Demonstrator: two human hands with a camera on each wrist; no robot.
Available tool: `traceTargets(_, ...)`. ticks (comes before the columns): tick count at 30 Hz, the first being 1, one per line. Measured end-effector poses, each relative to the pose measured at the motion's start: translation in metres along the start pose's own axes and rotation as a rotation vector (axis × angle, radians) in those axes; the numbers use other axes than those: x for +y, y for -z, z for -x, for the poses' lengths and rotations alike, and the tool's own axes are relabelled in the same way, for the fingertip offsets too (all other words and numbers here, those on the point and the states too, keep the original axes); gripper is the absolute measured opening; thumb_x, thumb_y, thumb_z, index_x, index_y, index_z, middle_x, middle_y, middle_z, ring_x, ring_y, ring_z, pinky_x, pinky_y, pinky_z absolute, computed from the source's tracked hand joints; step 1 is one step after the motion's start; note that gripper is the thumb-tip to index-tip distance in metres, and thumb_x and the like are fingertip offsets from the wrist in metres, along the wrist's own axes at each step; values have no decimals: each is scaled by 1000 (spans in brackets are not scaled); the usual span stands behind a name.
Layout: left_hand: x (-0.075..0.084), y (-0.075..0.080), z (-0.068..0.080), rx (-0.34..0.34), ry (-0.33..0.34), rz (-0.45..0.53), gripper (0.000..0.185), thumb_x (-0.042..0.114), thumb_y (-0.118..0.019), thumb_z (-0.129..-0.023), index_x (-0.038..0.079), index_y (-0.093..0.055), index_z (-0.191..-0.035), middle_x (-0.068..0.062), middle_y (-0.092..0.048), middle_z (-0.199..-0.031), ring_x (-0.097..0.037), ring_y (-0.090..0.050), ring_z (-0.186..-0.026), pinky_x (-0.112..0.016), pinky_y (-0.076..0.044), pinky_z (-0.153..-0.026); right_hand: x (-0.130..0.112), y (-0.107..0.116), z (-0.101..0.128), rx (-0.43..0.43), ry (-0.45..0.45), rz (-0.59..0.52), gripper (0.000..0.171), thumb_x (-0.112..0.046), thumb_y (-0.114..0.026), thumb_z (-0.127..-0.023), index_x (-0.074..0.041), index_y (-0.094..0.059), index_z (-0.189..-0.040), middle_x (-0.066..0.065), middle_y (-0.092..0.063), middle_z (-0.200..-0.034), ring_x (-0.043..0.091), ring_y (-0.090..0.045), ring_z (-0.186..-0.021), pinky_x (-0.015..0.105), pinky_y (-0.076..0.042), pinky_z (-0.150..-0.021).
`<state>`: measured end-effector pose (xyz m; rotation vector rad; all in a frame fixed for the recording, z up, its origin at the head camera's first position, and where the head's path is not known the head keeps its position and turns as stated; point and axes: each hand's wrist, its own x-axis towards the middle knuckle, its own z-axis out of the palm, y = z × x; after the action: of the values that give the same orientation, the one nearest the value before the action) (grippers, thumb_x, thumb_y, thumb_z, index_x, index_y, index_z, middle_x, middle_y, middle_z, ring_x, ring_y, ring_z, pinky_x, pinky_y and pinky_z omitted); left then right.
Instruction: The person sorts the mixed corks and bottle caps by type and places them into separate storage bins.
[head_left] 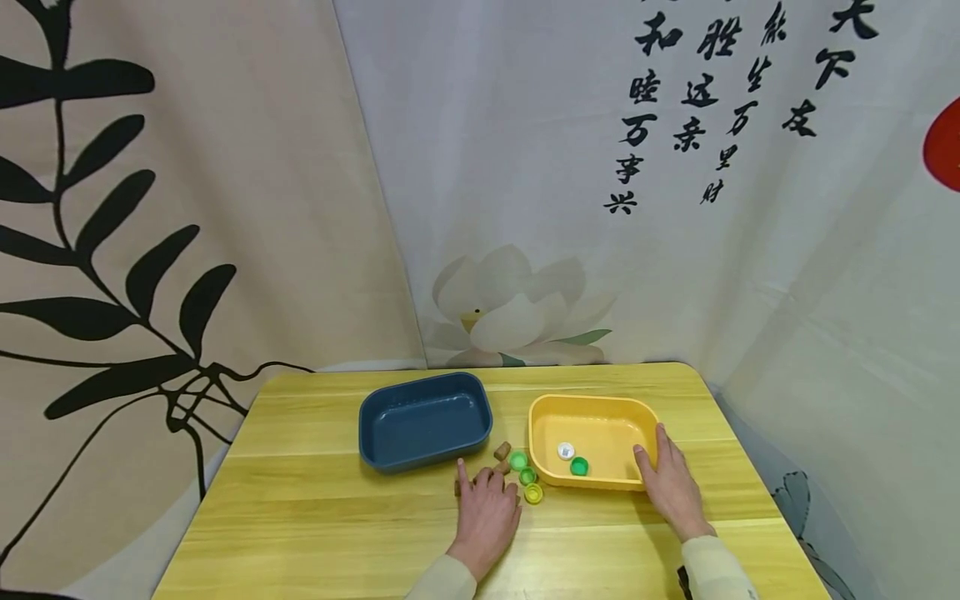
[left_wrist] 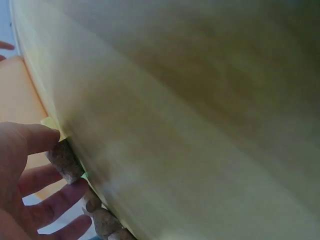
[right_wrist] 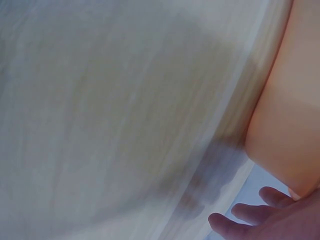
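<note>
Small brown cork stoppers (head_left: 501, 454) on light wooden table (head_left: 300, 517), at 12 o'clock of left hand (head_left: 486, 517), fingertips touching one, fingers relaxed. Green plastic bottle caps (head_left: 527, 476) at 1 o'clock. Right hand (head_left: 670, 483) resting flat against yellow plastic tub (head_left: 543, 417); dark blue plastic tub (head_left: 423, 421) at 11 o'clock.

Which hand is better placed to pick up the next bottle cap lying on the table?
The left hand, probably. Its fingers lie right beside the loose green caps and the corks, between the two trays. The right hand rests against the yellow tray, on its far side from those caps.
</note>
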<state>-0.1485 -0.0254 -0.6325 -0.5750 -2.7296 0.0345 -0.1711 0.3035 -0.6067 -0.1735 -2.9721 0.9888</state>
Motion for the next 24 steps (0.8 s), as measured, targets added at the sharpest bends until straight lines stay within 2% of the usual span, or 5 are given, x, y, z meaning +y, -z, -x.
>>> traceTargets(5, -1, 0, 1, 23, -4, 3, 20, 41, -82, -85, 22, -80, -89, -1, -68, -95, -27, -62, -113, -76, -31, -109, -1, 0, 0, 0, 1, 3, 83, -56, -29, -110, 0, -1, -165, 35, -15, -164, 55, -19, -148, 73, -28, -111)
traceTargets(11, -6, 5, 7, 81, -11, 52, 14, 36, -83, -86, 23, -80, -93, 1, -70, -100, -26, -62, -117, -75, -32, -109, -1, 0, 0, 4, 10, 5, 83, -55, -29, -110, 2, -1, -164, 36, -15, -164, 54, -19, -149, 71, -26, -113)
traceTargets(16, -16, 15, 12, 127, 20, 89, 20, 34, -84, -84, 25, -79, -102, 3, -73, -113, -27, -62, -125, -75, -30, -110, -2, 0, 1, 5, 18, 4, 83, -55, -29, -111, 2, 0, -164, 36, -15, -164, 54, -18, -149, 70, -25, -114)
traceTargets(24, -38, 33, 16, 203, 81, 146, 29, 28, -87, -82, 24, -78, -109, 4, -72, -113, -28, -60, -130, -76, -29, -110, -2, -1, 0, 9, 19, 2, 84, -55, -29, -110, 3, -1, -164, 36, -15, -164, 55, -19, -148, 71, -25, -114)
